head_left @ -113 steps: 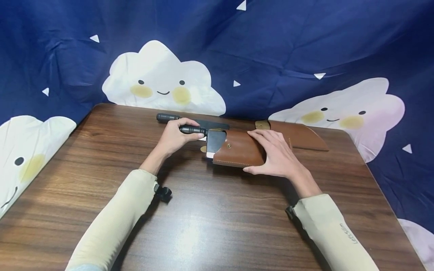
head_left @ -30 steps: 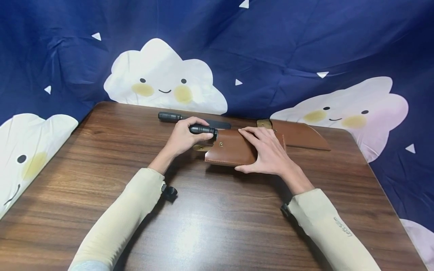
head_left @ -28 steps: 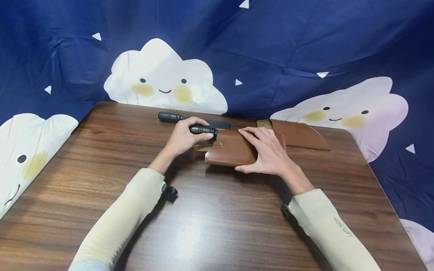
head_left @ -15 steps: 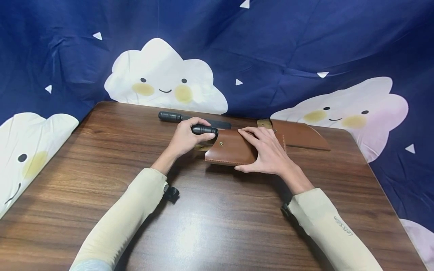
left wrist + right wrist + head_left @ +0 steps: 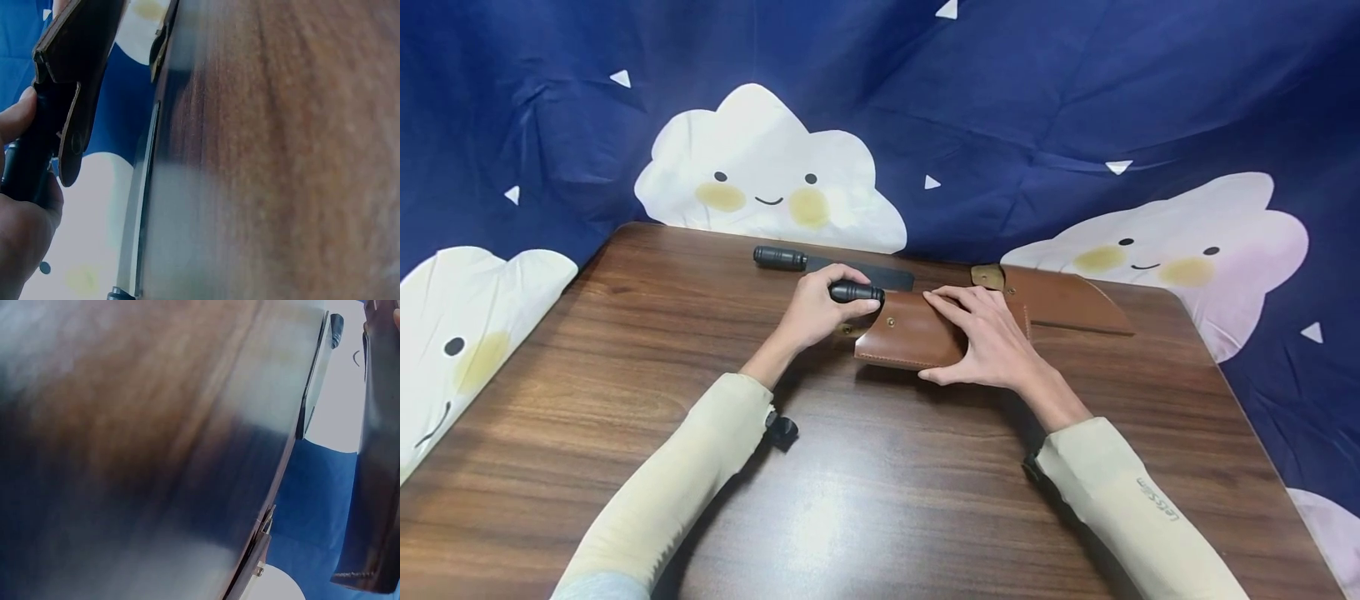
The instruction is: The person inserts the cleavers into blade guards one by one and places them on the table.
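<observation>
In the head view my left hand (image 5: 816, 310) grips the black ridged handle of a cleaver (image 5: 856, 292) between thumb and fingers. Its blade is hidden inside a brown leather sheath (image 5: 906, 337) with a brass stud. My right hand (image 5: 988, 340) holds the sheath's other end, fingers at the far edge and thumb at the near edge. The handle's end sits right at the sheath's mouth. Both wrist views show the sheath raised off the table. A loose strap (image 5: 72, 153) hangs from its mouth in the left wrist view.
Behind my hands a second knife (image 5: 780, 258) lies on the wooden table (image 5: 737, 500), black handle to the left. At the back right lies another brown leather sheath (image 5: 1071, 304), its flap folded out. A blue cloth with clouds (image 5: 985, 108) hangs behind the table.
The cleaver's blade, partly showing earlier, has slid into the sheath as my left hand moved right. The sheath and right hand shifted slightly left. Over the last half second little has moved.
</observation>
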Available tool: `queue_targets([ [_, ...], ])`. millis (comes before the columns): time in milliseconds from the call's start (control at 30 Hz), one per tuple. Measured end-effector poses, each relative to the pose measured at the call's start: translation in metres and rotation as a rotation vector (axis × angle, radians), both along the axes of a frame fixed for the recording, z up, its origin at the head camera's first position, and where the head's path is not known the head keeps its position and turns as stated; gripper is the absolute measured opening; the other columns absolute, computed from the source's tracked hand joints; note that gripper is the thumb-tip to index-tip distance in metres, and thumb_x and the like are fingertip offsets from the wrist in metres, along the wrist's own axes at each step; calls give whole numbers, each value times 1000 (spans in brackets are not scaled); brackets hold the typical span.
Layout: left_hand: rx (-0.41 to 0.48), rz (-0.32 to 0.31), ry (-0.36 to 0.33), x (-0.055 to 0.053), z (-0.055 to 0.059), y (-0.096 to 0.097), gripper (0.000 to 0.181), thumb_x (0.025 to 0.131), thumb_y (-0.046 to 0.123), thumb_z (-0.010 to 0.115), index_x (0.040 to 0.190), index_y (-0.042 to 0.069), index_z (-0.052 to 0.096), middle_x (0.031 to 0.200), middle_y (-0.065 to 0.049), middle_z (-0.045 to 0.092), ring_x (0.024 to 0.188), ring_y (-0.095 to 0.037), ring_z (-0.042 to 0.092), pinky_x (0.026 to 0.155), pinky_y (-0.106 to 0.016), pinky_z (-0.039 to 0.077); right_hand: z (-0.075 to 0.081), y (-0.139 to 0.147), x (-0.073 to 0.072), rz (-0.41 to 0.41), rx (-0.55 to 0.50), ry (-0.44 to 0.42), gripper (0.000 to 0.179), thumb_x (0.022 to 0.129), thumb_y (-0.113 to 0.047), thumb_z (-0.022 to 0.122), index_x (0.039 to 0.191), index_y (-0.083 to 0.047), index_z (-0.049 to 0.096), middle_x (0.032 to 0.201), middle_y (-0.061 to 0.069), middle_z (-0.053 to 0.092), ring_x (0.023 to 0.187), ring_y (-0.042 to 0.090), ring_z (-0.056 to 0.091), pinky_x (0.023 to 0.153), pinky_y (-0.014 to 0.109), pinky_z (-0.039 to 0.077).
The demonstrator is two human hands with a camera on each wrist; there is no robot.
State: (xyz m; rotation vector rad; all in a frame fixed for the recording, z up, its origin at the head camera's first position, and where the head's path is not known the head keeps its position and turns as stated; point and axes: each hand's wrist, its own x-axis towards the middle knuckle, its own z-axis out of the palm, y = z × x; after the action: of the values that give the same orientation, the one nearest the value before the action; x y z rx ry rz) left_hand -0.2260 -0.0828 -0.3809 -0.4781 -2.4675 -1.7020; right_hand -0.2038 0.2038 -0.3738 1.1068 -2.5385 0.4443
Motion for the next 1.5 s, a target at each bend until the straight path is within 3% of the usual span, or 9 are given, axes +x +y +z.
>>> queue_targets([
  [533, -39, -79, -74, -5, -4, -10, 35, 81, 17, 88, 112, 7, 73, 104, -12, 71, 89, -23, 66, 78, -34, 53, -4, -3, 2, -30, 108, -55, 109, 67, -75, 75, 151, -11, 48, 147, 10, 50, 128, 35, 46, 100, 56, 34],
  [1033, -103, -162, -227, -8, -10, -7, 30, 86, 15, 83, 112, 3, 72, 103, -10, 71, 90, -21, 64, 76, -30, 51, -13, -5, 8, -90, 219, -244, 113, 69, -79, 73, 154, -12, 43, 150, 10, 45, 133, 32, 44, 101, 53, 39],
  [1500, -154, -185, -265, -8, -13, -7, 28, 89, 16, 81, 112, 3, 71, 108, -11, 69, 96, -22, 60, 82, -32, 48, -18, -7, 9, -104, 265, -306, 114, 69, -78, 75, 156, -13, 40, 152, 10, 42, 135, 33, 42, 105, 56, 38],
])
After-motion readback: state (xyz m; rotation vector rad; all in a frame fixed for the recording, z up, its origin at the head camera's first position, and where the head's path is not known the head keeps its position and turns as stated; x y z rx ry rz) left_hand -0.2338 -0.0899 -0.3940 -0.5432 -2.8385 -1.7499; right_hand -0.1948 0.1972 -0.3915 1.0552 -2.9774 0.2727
